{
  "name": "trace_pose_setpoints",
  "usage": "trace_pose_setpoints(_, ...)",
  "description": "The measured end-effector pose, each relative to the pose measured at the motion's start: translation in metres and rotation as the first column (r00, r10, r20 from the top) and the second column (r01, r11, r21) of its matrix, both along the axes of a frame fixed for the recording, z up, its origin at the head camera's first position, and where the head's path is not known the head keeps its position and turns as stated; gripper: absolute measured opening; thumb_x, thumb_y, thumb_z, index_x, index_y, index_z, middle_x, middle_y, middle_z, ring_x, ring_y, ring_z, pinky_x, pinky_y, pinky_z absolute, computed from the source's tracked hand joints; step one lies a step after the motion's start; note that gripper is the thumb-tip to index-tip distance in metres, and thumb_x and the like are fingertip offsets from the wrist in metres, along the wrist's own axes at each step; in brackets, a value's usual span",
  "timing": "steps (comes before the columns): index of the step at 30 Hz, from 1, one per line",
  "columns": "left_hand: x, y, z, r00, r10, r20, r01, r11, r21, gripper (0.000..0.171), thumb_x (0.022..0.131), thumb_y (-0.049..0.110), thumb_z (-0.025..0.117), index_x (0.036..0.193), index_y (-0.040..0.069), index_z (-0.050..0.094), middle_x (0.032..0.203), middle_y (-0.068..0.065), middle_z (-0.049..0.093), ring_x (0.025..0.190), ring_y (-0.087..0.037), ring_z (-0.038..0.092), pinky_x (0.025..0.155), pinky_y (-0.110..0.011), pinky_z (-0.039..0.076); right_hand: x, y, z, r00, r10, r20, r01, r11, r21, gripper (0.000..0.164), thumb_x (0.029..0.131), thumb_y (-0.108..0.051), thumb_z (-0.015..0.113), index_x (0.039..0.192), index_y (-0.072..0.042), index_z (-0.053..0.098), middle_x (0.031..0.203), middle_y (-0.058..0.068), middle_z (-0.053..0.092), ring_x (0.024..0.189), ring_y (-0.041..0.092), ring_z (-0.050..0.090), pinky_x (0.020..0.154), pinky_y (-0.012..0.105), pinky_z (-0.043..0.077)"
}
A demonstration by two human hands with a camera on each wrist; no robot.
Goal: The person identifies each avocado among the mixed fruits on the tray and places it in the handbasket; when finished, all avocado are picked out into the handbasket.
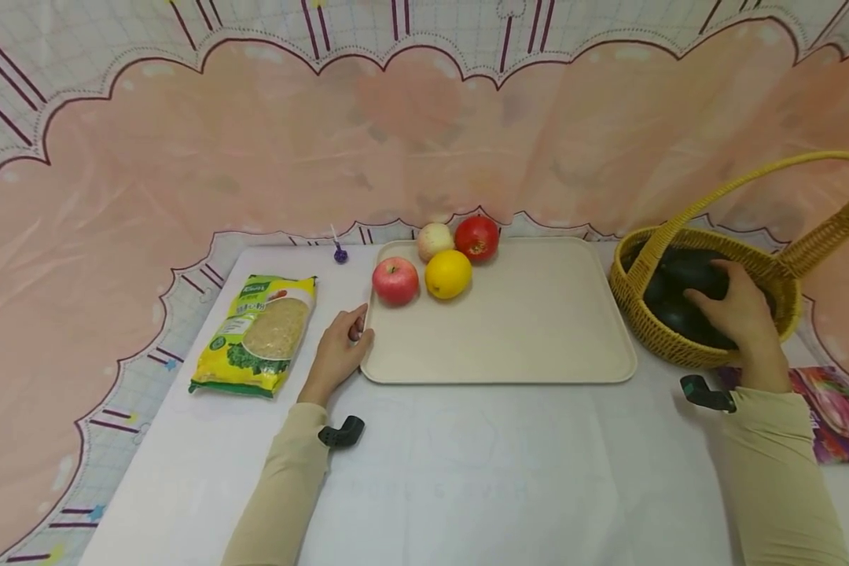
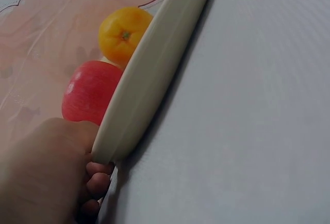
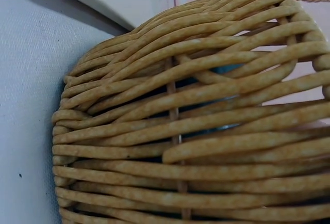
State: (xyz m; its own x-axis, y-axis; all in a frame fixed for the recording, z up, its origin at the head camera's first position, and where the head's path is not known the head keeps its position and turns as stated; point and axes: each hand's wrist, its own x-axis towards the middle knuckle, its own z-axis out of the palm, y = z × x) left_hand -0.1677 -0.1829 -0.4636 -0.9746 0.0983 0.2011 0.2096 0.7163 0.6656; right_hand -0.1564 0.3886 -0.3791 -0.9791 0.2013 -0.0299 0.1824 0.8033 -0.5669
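My left hand (image 1: pixel 339 347) grips the left edge of a cream tray (image 1: pixel 523 330); in the left wrist view its fingers (image 2: pixel 98 185) curl below the rim. A pink apple (image 1: pixel 395 281), a yellow-orange round fruit (image 1: pixel 449 274), a pale round fruit (image 1: pixel 435 241) and a red pomegranate (image 1: pixel 477 238) sit at the tray's left end. On the right, my right hand (image 1: pixel 739 310) reaches into a wicker basket (image 1: pixel 668 346) and holds a dark, smooth, rounded fruit (image 1: pixel 689 271) between thumb and fingers. More dark fruit (image 1: pixel 679 318) lies beneath. Only woven basket wall (image 3: pixel 196 146) fills the right wrist view, hiding that hand.
A yellow Knorr packet (image 1: pixel 255 336) lies left of the tray. Behind it is a small purple wrapped lollipop (image 1: pixel 340 255). A purple-red packet (image 1: pixel 838 413) lies partly under the right forearm. The basket's tall handle (image 1: pixel 757 173) arches above it.
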Motion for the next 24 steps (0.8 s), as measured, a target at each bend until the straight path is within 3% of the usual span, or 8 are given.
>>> trace_pose_setpoints(7,0.000,0.002,0.002,1.000,-0.003,0.013,0.003,0.999,0.035,0.048,0.091,0.015,0.057,0.137,0.005,0.048,0.099,-0.010,0.049,0.087,-0.021,0.047,0.080,-0.034,0.038,0.001,-0.001,-0.001,0.996,-0.037,-0.085,0.033,0.999,-0.041,0.076,0.094,-0.040,0.047,0.148,0.003,0.016,0.145,0.036,0.025,0.131,0.055,0.025,0.104,0.065,0.021)
trace_pose_setpoints(13,0.000,0.005,0.011,1.000,0.009,-0.002,-0.008,0.997,0.078,0.048,0.091,0.014,0.057,0.137,0.009,0.047,0.115,-0.016,0.048,0.106,-0.028,0.048,0.086,-0.038,0.042,0.006,-0.006,0.002,0.986,-0.074,-0.152,0.063,0.995,-0.077,0.070,0.094,-0.039,0.047,0.146,0.001,0.022,0.142,0.035,0.032,0.130,0.052,0.030,0.105,0.063,0.023)
trace_pose_setpoints(19,0.003,0.006,0.020,0.999,0.031,-0.033,-0.030,0.998,0.054,0.048,0.090,0.013,0.057,0.137,0.007,0.047,0.124,-0.017,0.050,0.119,-0.032,0.046,0.102,-0.046,0.036,0.016,-0.016,0.012,0.971,-0.030,-0.237,0.021,0.999,-0.038,0.064,0.094,-0.035,0.047,0.143,0.002,0.030,0.135,0.035,0.040,0.122,0.052,0.038,0.097,0.063,0.030)
trace_pose_setpoints(21,0.004,0.007,0.024,0.997,0.039,-0.062,-0.036,0.998,0.043,0.048,0.089,0.012,0.058,0.136,0.007,0.048,0.126,-0.017,0.050,0.122,-0.033,0.045,0.105,-0.047,0.033,0.021,-0.020,0.015,0.967,-0.008,-0.254,0.003,1.000,-0.020,0.062,0.095,-0.034,0.048,0.143,0.001,0.031,0.135,0.034,0.040,0.121,0.051,0.039,0.094,0.053,0.036)
trace_pose_setpoints(24,0.006,0.011,0.033,0.994,0.051,-0.101,-0.052,0.999,-0.002,0.048,0.089,0.013,0.058,0.135,0.008,0.049,0.128,-0.018,0.050,0.122,-0.034,0.044,0.104,-0.051,0.032,0.029,-0.028,0.021,0.953,0.014,-0.302,-0.013,1.000,0.003,0.058,0.095,-0.032,0.049,0.140,0.000,0.037,0.133,0.031,0.044,0.119,0.047,0.042,0.085,0.027,0.038)
